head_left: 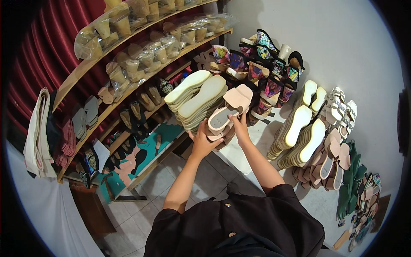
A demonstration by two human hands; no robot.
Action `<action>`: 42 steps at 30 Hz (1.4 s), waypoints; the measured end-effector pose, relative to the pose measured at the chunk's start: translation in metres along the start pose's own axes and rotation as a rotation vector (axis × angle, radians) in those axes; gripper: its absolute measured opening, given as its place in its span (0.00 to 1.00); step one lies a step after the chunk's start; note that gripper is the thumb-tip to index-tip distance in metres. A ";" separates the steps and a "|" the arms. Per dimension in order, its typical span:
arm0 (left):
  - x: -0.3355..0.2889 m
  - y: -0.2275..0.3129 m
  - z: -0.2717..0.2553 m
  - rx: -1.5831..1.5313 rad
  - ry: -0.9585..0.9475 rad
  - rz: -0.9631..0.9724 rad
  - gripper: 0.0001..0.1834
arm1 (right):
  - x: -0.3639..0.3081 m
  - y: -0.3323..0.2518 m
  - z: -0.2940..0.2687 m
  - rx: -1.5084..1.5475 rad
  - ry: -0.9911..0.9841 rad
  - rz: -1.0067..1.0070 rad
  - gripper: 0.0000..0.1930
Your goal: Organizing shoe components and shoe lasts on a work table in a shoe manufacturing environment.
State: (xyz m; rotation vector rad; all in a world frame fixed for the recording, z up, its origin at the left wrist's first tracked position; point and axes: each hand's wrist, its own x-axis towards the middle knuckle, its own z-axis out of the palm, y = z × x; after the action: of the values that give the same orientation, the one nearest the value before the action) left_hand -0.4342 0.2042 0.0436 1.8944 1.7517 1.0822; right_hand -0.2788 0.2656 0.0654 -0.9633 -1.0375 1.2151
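Observation:
Both my hands grip a beige slide sandal (238, 99) with a broad strap and a grey insole, held over the near edge of the white table. My left hand (203, 142) is closed round its heel end, where more beige footwear shows just beneath. From the other side my right hand (240, 128) clasps it, thumb laid on the insole. How many pieces lie under the top sandal is partly hidden. Just behind and left of it rise two tall stacks of cream shoe soles (201, 100).
Patterned wedge sandals (274, 88) crowd the table's back. To the right stand more sole stacks (295, 128), white sandals (340, 107), beige sandals (325, 165) and green pieces (351, 180). Shelves (147, 79) with bagged heels run along the left. A hammer (108, 185) lies on the teal-topped bench (165, 133).

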 end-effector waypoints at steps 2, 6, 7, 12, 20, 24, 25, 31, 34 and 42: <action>-0.002 -0.001 0.001 0.001 0.014 0.015 0.54 | 0.002 0.007 -0.002 0.006 0.016 -0.026 0.37; -0.005 -0.008 0.003 0.061 0.001 0.005 0.56 | 0.004 0.017 -0.004 -0.114 0.035 -0.017 0.38; -0.005 -0.007 0.002 0.060 -0.001 0.004 0.56 | 0.004 0.017 -0.005 -0.124 0.019 -0.007 0.40; -0.008 -0.004 0.002 0.007 0.050 0.002 0.56 | 0.007 0.029 -0.006 -0.246 0.110 0.002 0.48; -0.013 -0.003 -0.004 0.003 0.089 0.001 0.56 | -0.007 0.012 -0.006 -0.158 0.115 0.058 0.50; -0.035 -0.001 0.000 -0.010 0.216 0.027 0.55 | -0.031 0.006 -0.024 -0.308 0.141 0.018 0.48; -0.044 -0.001 0.002 -0.082 0.308 0.055 0.54 | -0.043 0.005 -0.034 -0.389 0.129 -0.031 0.48; -0.104 0.018 0.020 -0.446 0.517 0.306 0.41 | -0.159 -0.004 -0.090 -0.754 0.178 -0.144 0.40; -0.130 0.037 0.042 -0.517 0.428 0.325 0.38 | -0.205 -0.002 -0.114 -0.806 0.251 -0.085 0.39; -0.210 0.097 0.100 -0.466 0.052 0.260 0.33 | -0.289 -0.036 -0.200 -0.969 0.396 0.031 0.34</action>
State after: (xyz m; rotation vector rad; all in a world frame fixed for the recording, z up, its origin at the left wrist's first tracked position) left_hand -0.2843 0.0102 -0.0158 1.8296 1.1579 1.4911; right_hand -0.0920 -0.0308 0.0200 -1.8720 -1.2906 0.4474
